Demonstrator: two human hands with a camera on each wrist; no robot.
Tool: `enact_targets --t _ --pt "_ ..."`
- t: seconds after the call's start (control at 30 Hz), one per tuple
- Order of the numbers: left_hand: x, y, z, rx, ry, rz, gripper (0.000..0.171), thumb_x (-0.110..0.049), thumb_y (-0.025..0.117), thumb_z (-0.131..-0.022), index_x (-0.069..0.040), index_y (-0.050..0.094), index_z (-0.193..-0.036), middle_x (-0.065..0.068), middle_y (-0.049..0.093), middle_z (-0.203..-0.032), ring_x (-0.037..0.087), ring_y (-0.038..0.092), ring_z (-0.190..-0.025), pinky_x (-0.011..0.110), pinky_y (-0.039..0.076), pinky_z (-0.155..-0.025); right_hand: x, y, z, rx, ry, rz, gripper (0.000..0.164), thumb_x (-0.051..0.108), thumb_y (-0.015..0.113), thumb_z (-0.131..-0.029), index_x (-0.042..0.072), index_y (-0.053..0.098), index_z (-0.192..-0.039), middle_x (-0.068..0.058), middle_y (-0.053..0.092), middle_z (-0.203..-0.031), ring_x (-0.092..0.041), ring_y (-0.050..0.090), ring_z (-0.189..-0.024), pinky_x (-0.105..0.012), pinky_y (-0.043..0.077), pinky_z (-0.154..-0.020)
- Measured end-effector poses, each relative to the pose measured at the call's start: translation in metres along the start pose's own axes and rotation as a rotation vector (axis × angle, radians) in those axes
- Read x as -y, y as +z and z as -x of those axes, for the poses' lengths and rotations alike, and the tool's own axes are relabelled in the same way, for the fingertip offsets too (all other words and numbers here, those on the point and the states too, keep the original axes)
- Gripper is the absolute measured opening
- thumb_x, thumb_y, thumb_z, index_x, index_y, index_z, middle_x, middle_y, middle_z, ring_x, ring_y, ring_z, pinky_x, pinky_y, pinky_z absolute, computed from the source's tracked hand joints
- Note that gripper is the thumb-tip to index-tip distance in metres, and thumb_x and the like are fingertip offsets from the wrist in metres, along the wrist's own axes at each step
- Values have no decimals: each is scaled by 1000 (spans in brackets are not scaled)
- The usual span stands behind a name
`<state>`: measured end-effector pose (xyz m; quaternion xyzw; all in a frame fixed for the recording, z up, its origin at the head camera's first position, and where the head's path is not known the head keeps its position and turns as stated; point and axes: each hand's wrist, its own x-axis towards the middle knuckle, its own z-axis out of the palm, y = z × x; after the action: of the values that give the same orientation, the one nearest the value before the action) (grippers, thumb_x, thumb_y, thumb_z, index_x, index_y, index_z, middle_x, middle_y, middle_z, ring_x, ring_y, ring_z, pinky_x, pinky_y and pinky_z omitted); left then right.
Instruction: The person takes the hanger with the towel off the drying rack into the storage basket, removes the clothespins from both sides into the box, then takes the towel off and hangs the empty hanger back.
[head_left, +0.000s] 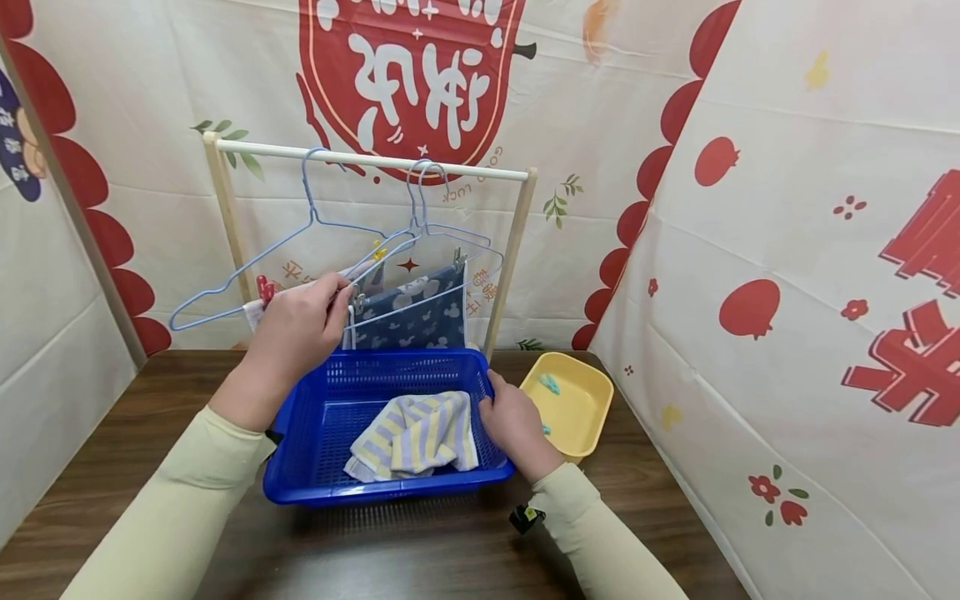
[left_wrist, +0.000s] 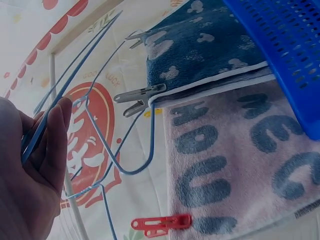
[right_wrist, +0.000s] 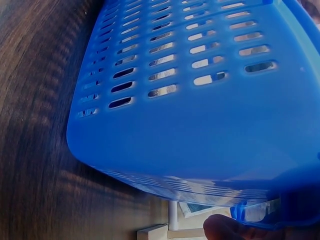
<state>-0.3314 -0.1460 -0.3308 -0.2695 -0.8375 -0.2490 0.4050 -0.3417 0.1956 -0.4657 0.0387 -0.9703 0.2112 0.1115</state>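
Left hand [head_left: 296, 329], centre-left: pinches blue wire hanger [left_wrist: 35, 137].
Right hand [head_left: 519, 423], lower centre: grips blue perforated plastic basket [head_left: 337, 492], fingers partly hidden.

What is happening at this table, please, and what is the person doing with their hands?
A person's left hand grips a blue clothes hanger, while the right hand holds the side of a blue perforated basket. A yellow-and-lavender striped towel lies crumpled inside it. A dark blue patterned towel and a pink lettered towel hang at the clothes rack. Teal clips lie in the yellow tub.
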Motion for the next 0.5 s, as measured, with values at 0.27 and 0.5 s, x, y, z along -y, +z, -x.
enact_targets --t 0.27,0.5 --pt "-3 15 -22 -15 35 12 16 -13 60 -113 0 65 -105 8 58 -69 24 53 -51 36 45 -48 0 -1 1 -2 2 -4 57 17 67 -105 4 56 -160 -22 79 -107 -25 65 -69 -44 56 -64" --pt "-6 24 -40 -34 44 26 17 -13 60 -114 1 66 -105 9 60 -69 25 55 -51 36 45 -49 0 0 0 3 7 -10 57 17 67 -106 4 56 -160 -22 79 -111 -24 64 -68 -44 57 -64"
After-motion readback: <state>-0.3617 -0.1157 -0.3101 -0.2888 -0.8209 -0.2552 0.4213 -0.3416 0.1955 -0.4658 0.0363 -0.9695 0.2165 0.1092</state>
